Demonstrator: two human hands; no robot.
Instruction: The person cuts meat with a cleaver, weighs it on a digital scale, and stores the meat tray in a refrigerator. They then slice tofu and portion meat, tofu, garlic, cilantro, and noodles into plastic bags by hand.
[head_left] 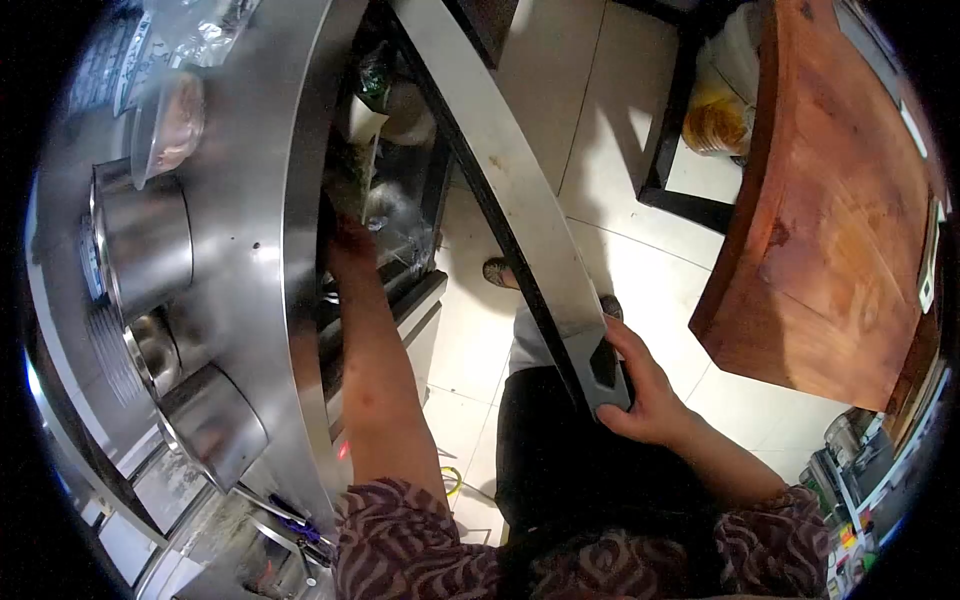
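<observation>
My right hand (645,390) is wrapped round the dark handle at the edge of an open steel door (520,190). My left hand (350,245) reaches into the dark compartment under the steel counter (250,200); its fingers are lost in shadow. Near it in the compartment are a pale carton-like item (366,122), a dark green item (374,78) and clear plastic wrapping (395,205). What my left hand touches cannot be made out.
Steel pots (150,240) and a plastic container of food (172,125) stand on the counter at left. A thick wooden board (840,220) is at right, above a dark-framed stand (690,205). My feet are on the tiled floor (640,240).
</observation>
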